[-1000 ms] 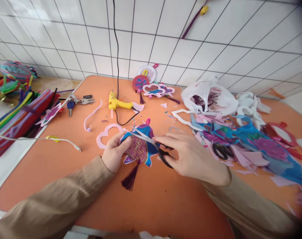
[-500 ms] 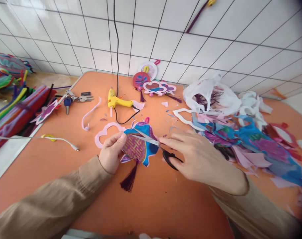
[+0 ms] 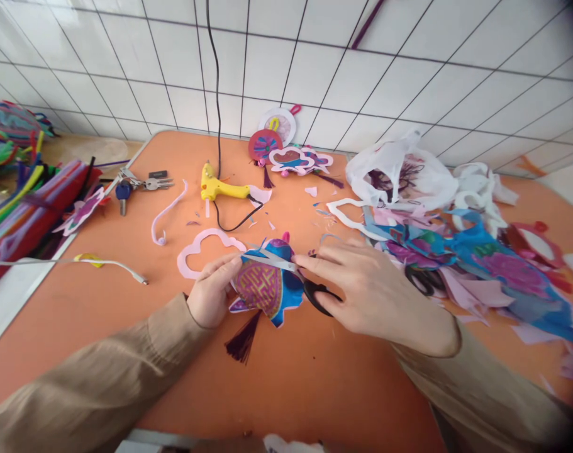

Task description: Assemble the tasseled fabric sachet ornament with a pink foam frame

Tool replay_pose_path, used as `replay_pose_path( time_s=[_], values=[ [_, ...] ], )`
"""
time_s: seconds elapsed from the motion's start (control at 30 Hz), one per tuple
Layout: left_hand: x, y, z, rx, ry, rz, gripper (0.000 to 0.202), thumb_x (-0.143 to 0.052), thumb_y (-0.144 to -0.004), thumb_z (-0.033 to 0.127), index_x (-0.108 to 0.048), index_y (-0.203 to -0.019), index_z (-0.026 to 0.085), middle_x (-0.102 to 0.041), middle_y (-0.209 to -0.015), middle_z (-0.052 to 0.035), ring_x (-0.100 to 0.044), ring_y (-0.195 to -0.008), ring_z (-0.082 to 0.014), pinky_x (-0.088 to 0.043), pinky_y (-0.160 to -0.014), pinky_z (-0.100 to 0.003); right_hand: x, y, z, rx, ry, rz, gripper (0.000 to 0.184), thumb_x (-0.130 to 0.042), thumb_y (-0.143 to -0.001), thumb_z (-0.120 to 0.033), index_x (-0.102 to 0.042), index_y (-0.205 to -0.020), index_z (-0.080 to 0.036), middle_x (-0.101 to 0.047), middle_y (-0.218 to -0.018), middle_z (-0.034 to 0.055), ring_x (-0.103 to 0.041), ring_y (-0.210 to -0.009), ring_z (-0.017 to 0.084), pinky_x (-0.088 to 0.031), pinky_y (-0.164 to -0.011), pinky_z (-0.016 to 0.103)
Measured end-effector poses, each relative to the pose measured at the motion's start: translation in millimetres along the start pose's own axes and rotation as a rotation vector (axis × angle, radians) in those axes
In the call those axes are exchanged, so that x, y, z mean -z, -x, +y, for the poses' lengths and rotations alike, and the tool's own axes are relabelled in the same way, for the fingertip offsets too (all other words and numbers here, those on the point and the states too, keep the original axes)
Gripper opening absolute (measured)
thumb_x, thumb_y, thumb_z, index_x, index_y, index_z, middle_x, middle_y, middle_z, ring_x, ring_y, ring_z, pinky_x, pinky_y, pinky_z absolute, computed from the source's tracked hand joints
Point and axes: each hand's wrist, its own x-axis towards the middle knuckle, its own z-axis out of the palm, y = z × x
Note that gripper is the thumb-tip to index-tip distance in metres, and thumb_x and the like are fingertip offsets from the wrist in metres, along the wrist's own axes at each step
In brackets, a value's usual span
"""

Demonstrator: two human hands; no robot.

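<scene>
A blue and purple fabric ornament (image 3: 258,286) is held over the middle of the orange table (image 3: 286,390), and its edge is being worked on right now. Its left side is pinched between the thumb and fingers of the left hand (image 3: 215,289); its dark tassel (image 3: 243,340) is pointed toward the near edge, its pink loop (image 3: 286,237) toward the far one. Whether any of it is rested on the surface cannot be told.

And there, the scissors (image 3: 282,262)! Their black handles are gripped by the right hand (image 3: 371,289), and the blades, laid across the ornament's upper part, have been brought closer together than half a second ago. A snip is probably under way, so the outline seems to be not yet fully trimmed.

Just past the left hand, a pink cloud-shaped frame (image 3: 187,258) is laid flat. Farther out, a yellow glue gun (image 3: 229,190) is set left of the middle, toward the far edge, with keys (image 3: 158,182) near the far left corner. Along the far edge, a white plastic bag (image 3: 422,182) is slumped right of the middle, and cloth scraps (image 3: 507,270) are heaped toward the right edge.
</scene>
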Motion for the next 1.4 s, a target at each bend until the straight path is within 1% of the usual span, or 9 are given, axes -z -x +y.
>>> replay_pose_path(
  time_s=[0.17, 0.3, 0.47, 0.63, 0.77, 1.0, 1.1, 1.23, 1.4],
  values=[
    [2.1, -0.2, -1.9, 0.010, -0.002, -0.015, 0.032, -0.080, -0.058, 0.042, -0.070, -0.067, 0.013, -0.061, -0.056, -0.0032, -0.055, -0.051, -0.0163, -0.041, -0.049, -0.027, -1.5, -0.7, 0.4, 0.024, 0.014, 0.017, 0.038, -0.055, -0.080, -0.016, -0.064, -0.116, -0.017, -0.063, -0.080, 0.0059, -0.057, -0.076, 0.020, -0.036, -0.070, 0.033],
    [2.4, -0.6, -2.1, 0.015, 0.007, -0.005, 0.031, -0.081, -0.057, 0.042, -0.070, -0.066, 0.014, -0.062, -0.057, -0.0037, -0.056, -0.052, -0.0173, -0.041, -0.049, -0.027, -2.6, -0.2, 0.3, 0.024, 0.025, 0.023, 0.037, -0.054, -0.081, -0.016, -0.064, -0.116, -0.016, -0.062, -0.080, 0.0058, -0.056, -0.076, 0.021, -0.036, -0.070, 0.034],
    [2.5, -0.8, -1.9, 0.004, 0.008, 0.000, 0.029, -0.081, -0.058, 0.040, -0.068, -0.062, 0.014, -0.060, -0.056, -0.0026, -0.054, -0.051, -0.0157, -0.041, -0.049, -0.027, -2.9, 0.6, -0.4, 0.039, 0.040, 0.046, 0.036, -0.053, -0.082, -0.016, -0.065, -0.116, -0.015, -0.061, -0.079, 0.0061, -0.055, -0.075, 0.021, -0.036, -0.069, 0.035],
    [-2.1, 0.8, 0.7, 0.019, 0.030, -0.027, 0.036, -0.084, -0.052, 0.044, -0.070, -0.062, 0.013, -0.060, -0.052, -0.0025, -0.052, -0.047, -0.0145, -0.038, -0.045, -0.026, -3.0, 1.4, -1.0, 0.050, 0.032, 0.059, 0.035, -0.053, -0.084, -0.017, -0.064, -0.117, -0.016, -0.062, -0.083, 0.0066, -0.056, -0.076, 0.022, -0.037, -0.070, 0.036],
    [-4.1, 1.7, 1.5, 0.016, 0.036, -0.012, 0.036, -0.086, -0.048, 0.044, -0.069, -0.059, 0.014, -0.061, -0.052, -0.0022, -0.053, -0.048, -0.0146, -0.039, -0.047, -0.026, -3.4, 0.5, -0.6, 0.048, 0.026, 0.059, 0.034, -0.052, -0.084, -0.016, -0.064, -0.116, -0.016, -0.063, -0.081, 0.0067, -0.056, -0.075, 0.021, -0.037, -0.069, 0.035],
    [2.9, 0.5, -1.4, 0.002, -0.015, -0.026, 0.030, -0.079, -0.060, 0.043, -0.069, -0.065, 0.014, -0.063, -0.058, -0.0043, -0.057, -0.052, -0.0181, -0.042, -0.050, -0.029, -2.4, -0.2, -0.8, 0.041, 0.041, 0.068, 0.035, -0.052, -0.083, -0.015, -0.065, -0.115, -0.016, -0.062, -0.079, 0.0063, -0.055, -0.074, 0.021, -0.036, -0.067, 0.034],
    [3.5, 0.2, -1.4, 0.009, -0.007, -0.030, 0.031, -0.079, -0.060, 0.042, -0.071, -0.068, 0.014, -0.064, -0.059, -0.0047, -0.057, -0.053, -0.0182, -0.042, -0.050, -0.028, -3.0, -0.1, -1.4, 0.052, 0.046, 0.075, 0.034, -0.052, -0.083, -0.015, -0.065, -0.115, -0.016, -0.061, -0.079, 0.0065, -0.054, -0.073, 0.021, -0.036, -0.067, 0.034],
    [3.2, 0.5, -0.9, 0.022, -0.004, -0.008, 0.034, -0.082, -0.055, 0.044, -0.070, -0.066, 0.013, -0.064, -0.058, -0.0050, -0.057, -0.052, -0.0187, -0.044, -0.050, -0.029, -4.0, -0.3, -1.3, 0.054, 0.052, 0.081, 0.032, -0.051, -0.085, -0.016, -0.065, -0.114, -0.015, -0.060, -0.078, 0.0065, -0.054, -0.072, 0.020, -0.035, -0.066, 0.033],
    [0.3, 1.7, 0.0, 0.009, 0.011, -0.019, 0.033, -0.082, -0.056, 0.043, -0.072, -0.069, 0.014, -0.065, -0.060, -0.0048, -0.059, -0.055, -0.0185, -0.044, -0.051, -0.028, -4.1, -0.3, -0.4, 0.055, 0.049, 0.077, 0.032, -0.048, -0.087, -0.015, -0.064, -0.115, -0.015, -0.060, -0.078, 0.0064, -0.053, -0.073, 0.021, -0.035, -0.066, 0.034]
  ],
)
